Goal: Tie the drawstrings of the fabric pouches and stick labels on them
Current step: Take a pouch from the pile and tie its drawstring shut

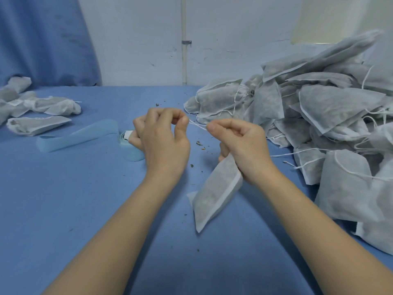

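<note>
Pouch (214,192) of thin white non-woven fabric hangs from the right hand (240,145), just right of the middle of the frame. It is long and flat, with a stitched border, and dark grey filling shows through the fabric. Its lower corner touches the surface (85,199), and its neck is hidden inside the curled fingers of this hand. A thin white drawstring (197,125) runs between the two hands. The right hand pinches one end of it between thumb and forefinger, and the left hand (163,135) pinches the other end, with all its fingers curled tight. Both hands are raised a little above the surface.

Just behind the left hand lies a roll of pale blue backing strip (80,136), smooth and glossy, with one long loose end that stretches to the left. A white label (127,135) shows at the core of the roll. Small dark crumbs (200,143) are scattered on the blue cloth that covers the surface.

At the right side of the frame a big heap of pouches (319,116) is piled up, soft and wrinkled, with many loose white strings. At the upper left lies a smaller group of pouches (40,111). Behind everything stands a white wall (138,39) with a vertical pipe (184,50).
</note>
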`<state>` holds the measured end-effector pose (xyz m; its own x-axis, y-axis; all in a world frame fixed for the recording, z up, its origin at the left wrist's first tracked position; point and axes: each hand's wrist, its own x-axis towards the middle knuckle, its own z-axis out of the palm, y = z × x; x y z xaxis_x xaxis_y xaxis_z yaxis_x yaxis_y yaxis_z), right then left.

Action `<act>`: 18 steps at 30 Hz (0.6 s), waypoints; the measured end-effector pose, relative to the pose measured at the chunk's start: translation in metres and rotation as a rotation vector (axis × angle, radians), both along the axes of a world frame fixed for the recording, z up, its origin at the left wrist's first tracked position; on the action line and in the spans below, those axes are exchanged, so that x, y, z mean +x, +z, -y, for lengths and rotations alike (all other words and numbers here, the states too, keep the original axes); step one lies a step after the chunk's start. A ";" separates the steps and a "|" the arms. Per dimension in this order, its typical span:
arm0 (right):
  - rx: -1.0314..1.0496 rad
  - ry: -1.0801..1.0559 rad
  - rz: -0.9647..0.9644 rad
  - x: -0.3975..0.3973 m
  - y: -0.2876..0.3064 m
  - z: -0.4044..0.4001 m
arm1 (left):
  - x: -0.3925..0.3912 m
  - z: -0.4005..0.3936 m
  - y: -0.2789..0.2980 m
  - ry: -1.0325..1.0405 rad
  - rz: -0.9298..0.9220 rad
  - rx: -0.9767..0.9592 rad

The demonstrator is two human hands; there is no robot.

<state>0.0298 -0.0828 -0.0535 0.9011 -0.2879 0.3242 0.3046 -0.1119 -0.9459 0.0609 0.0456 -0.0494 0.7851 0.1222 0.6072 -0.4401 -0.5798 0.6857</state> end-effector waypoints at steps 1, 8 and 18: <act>-0.017 -0.008 0.017 0.000 0.000 0.000 | 0.000 0.000 0.000 -0.019 -0.004 -0.012; -0.095 -0.131 0.075 -0.003 0.002 0.001 | -0.005 0.001 0.001 -0.208 -0.033 -0.116; 0.377 -0.398 0.212 0.008 -0.003 0.012 | -0.003 0.000 -0.002 -0.706 -1.044 -0.282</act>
